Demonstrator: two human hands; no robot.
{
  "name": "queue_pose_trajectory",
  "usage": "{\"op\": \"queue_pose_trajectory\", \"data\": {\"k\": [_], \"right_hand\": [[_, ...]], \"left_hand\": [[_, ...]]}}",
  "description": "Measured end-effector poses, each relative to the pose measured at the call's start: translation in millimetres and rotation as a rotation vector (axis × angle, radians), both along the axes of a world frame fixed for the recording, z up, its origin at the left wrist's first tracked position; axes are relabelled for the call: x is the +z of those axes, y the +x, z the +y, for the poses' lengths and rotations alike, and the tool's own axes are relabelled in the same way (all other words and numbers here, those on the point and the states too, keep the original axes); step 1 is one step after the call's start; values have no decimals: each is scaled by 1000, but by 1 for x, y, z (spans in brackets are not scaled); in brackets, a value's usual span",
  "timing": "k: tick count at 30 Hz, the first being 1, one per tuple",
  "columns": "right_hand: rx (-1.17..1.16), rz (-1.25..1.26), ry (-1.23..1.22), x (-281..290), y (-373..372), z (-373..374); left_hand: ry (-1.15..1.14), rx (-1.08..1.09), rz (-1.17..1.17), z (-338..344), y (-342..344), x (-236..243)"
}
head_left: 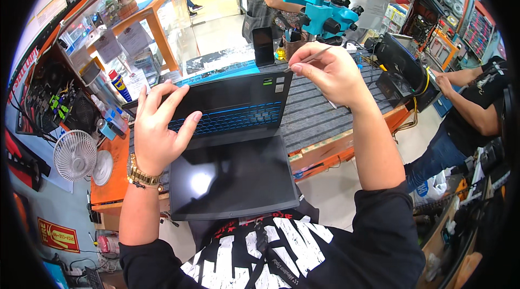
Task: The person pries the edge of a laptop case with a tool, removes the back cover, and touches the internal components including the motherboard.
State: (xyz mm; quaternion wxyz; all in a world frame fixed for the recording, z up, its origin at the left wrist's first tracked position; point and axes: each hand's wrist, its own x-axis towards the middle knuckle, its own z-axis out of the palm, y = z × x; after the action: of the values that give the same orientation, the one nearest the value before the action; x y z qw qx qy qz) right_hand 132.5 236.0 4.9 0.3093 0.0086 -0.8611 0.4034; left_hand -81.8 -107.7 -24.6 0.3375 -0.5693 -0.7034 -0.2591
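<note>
A black laptop lies opened toward me. Its dark screen [238,175] lies low and near, reflecting a bright light, and its keyboard half [233,113] with blue-edged keys stands tilted up behind. My left hand [161,126], with a gold watch [142,172] on the wrist, rests at the left of the keyboard half, fingers spread near its upper edge. At the upper right corner of that half, my right hand [325,72] pinches a thin grey metal tool [318,54], its tip against or very near the edge. The tool's exact kind is unclear.
Behind the laptop stand a dark phone [264,46], a pen cup [294,48] and a teal microscope [327,15]. A white fan [76,153] and a blue spray can [120,86] are at left. A co-worker's hand [444,83] touches black equipment [401,64] at right; another person stands beyond.
</note>
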Motion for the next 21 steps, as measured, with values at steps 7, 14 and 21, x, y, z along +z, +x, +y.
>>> {"op": "queue_pose_trajectory", "data": {"k": [7, 14, 21], "right_hand": [[14, -21, -5, 13, -4, -3], [10, -62, 100, 24, 1, -4], [-53, -178, 233, 45, 5, -12]], "left_hand": [[9, 11, -11, -2, 0, 1], [7, -1, -14, -1, -1, 0], [4, 12, -30, -2, 0, 0]]}}
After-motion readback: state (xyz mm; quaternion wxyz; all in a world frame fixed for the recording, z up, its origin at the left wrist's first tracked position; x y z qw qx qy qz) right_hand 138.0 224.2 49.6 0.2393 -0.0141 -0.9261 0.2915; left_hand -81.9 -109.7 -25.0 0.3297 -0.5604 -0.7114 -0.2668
